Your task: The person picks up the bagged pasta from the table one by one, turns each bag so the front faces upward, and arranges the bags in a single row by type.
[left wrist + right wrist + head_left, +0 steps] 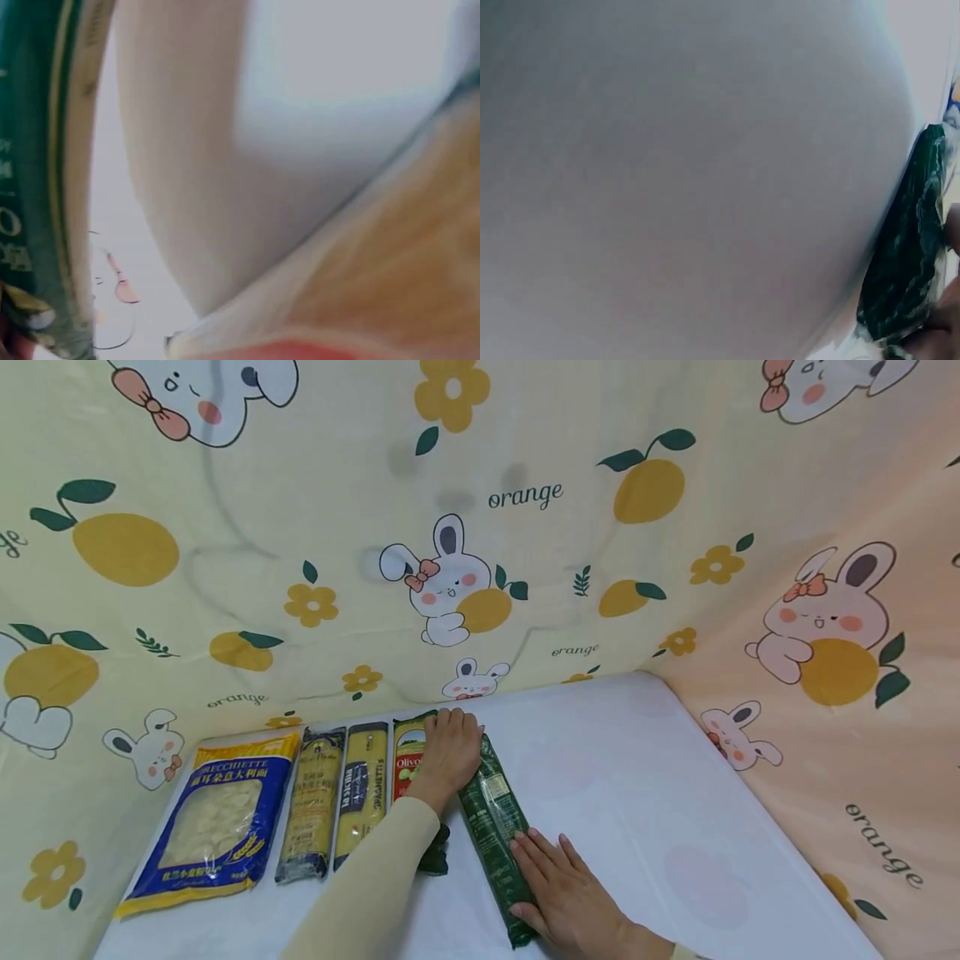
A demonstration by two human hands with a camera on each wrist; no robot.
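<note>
A long, narrow dark green pasta packet (495, 835) lies slanted on the white table, its printed side up. My left hand (450, 756) holds its far end with bent fingers, and the left wrist view shows a fingertip (15, 341) against the green packet (34, 165). On the near half, my right hand (566, 889) rests on the packet's right side with fingers extended and thumb across it. A green packet with a red Olivo label (408, 760) lies just left, partly hidden beneath the left hand and forearm. The right wrist view shows the dark green packet (907, 240) beside the fingers.
Left of the Olivo packet lie a yellow spaghetti packet (363, 793), another slim pasta packet (311, 806) and a wide blue and yellow orecchiette bag (213, 827), in a row. A printed cloth (360, 527) with rabbits and oranges hangs behind the white table (637, 793).
</note>
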